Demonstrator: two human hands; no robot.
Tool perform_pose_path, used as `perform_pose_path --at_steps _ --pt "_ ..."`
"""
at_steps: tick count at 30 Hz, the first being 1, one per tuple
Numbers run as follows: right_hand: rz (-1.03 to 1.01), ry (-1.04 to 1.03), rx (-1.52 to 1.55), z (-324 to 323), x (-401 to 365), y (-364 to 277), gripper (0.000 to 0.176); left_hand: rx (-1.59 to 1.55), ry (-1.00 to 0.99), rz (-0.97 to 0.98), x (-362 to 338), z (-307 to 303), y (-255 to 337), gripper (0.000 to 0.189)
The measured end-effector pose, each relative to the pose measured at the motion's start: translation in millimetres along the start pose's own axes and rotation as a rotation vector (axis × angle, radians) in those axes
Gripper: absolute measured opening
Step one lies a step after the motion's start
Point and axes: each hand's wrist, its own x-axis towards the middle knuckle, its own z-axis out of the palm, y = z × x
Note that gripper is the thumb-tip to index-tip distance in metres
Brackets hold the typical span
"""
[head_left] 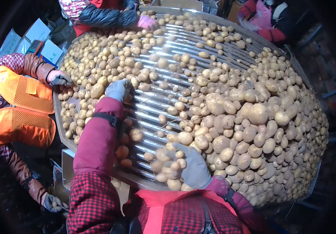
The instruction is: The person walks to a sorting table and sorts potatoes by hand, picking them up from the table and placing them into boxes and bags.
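Observation:
My left hand point(117, 90), in a pale grey glove, is stretched forward over the left part of the slatted metal table point(157, 102). It rests against potatoes point(97, 91) at the edge of the left pile; its fingertips point away from me and are partly hidden. Close to my body, my right hand point(193, 167), gloved in grey, lies beside a cluster of small potatoes point(172, 165). Its fingers are apart and reach along that cluster, which is slightly blurred. Brown-skinned potatoes point(122, 152) sit below my left forearm.
A large heap of potatoes point(250, 134) covers the right side. At left, a person in an orange vest point(21, 105) has a gloved hand point(59, 78) on the pile. Another person's pink-gloved hand point(147, 23) is at the far edge. A third person point(267, 19) stands far right.

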Motion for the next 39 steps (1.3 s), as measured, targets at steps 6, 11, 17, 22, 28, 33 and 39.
perform_pose_path --at_steps 6,11,17,22,28,33,39 --pt "0.063 0.079 0.03 6.2 1.9 -6.9 0.038 -0.52 0.093 0.555 -115.2 -31.7 58.4 0.046" --pt "-0.099 -0.091 0.011 6.6 0.1 -5.3 0.04 -0.676 -0.169 1.198 -173.4 -47.1 117.0 0.036" --pt "0.086 -0.068 0.149 -2.1 1.0 -3.5 0.029 -0.387 0.338 0.857 -73.3 -20.6 144.2 0.038" --pt "0.197 -0.205 0.335 -20.8 9.9 -2.8 0.028 0.064 0.363 0.712 -8.8 31.0 122.1 0.034" --pt "0.29 -0.052 0.312 -35.7 11.2 3.3 0.053 0.213 0.291 0.704 -6.7 13.4 59.6 0.029" --pt "0.297 -0.004 0.277 -39.6 8.5 3.1 0.07 0.174 0.145 0.601 -52.7 -8.2 2.1 0.024" --pt "0.28 -0.092 0.42 -54.6 15.2 17.1 0.077 0.112 0.241 0.463 -32.8 -20.9 -11.2 0.025"
